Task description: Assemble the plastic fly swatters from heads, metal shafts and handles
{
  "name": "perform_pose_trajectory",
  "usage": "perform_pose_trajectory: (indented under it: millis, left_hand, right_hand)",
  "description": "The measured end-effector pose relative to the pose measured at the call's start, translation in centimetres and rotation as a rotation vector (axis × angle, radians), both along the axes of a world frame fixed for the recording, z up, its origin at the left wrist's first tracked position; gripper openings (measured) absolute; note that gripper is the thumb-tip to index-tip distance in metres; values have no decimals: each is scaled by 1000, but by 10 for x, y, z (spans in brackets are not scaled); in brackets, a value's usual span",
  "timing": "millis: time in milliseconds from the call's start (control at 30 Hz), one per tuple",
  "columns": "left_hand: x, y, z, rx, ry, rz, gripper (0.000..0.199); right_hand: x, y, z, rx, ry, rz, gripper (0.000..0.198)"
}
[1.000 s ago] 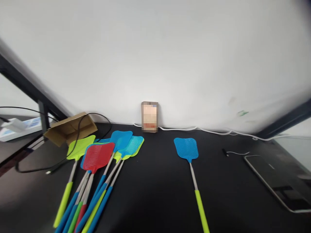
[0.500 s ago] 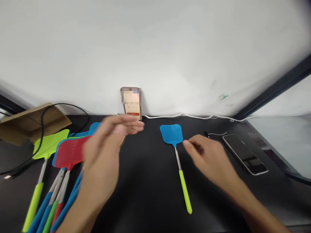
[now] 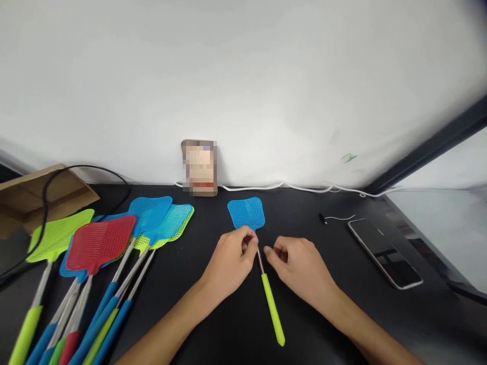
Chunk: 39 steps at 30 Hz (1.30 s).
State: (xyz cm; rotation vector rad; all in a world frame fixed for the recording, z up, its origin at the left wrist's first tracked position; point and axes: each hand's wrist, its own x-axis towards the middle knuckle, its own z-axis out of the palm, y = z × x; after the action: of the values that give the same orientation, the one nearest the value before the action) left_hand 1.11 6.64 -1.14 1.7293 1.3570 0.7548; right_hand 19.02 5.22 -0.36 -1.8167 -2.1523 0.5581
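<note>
- Fingers (image 3: pixel 245 234) of my left hand (image 3: pixel 230 261) are bent inward, thumb and forefinger close together at the neck of the blue swatter (image 3: pixel 246 212); I cannot tell whether they pinch it or only hover over it.
- My right hand (image 3: pixel 304 263) is loosely curled just right of the metal shaft (image 3: pixel 261 261), its thumb a little apart from the forefinger.
- The blue swatter lies between my hands on the black tabletop (image 3: pixel 224 332), head toward the wall (image 3: pixel 274 76), its yellow-green grip (image 3: pixel 273 309) slanting back toward me.
- Left of my left arm, more swatters overlap in a loose fan: a red head (image 3: pixel 101 243) on top of a blue one, a yellow-green head (image 3: pixel 61 233) at the outer side, blue and light-blue heads nearer my hand.
- Behind them sits a cardboard box (image 3: pixel 74 195), with a black cable (image 3: pixel 44 203) looping in front of it.
- An upright phone (image 3: pixel 205 172), its screen blurred, leans on the wall near a white cable (image 3: pixel 262 189).
- Right of my right hand, a second phone (image 3: pixel 384 253) lies flat, with a small black piece (image 3: pixel 323 218) on a white cord near it.
</note>
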Motion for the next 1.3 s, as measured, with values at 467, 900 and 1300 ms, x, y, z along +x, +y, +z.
perform_pose_trajectory:
  millis: [467, 900, 1300]
  left_hand:
    - [-5, -8, -1, -197, -143, -35, 31]
    - [-4, -8, 1, -449, -569, -104, 31]
    - [-5, -11, -5, -649, -747, -133, 38]
  right_hand:
    - [-6, -17, -7, -33, 345, 24, 28]
    - [-13, -28, -5, -631, 1063, -32, 43]
    - [-20, -39, -22, -895, 1294, 65, 46]
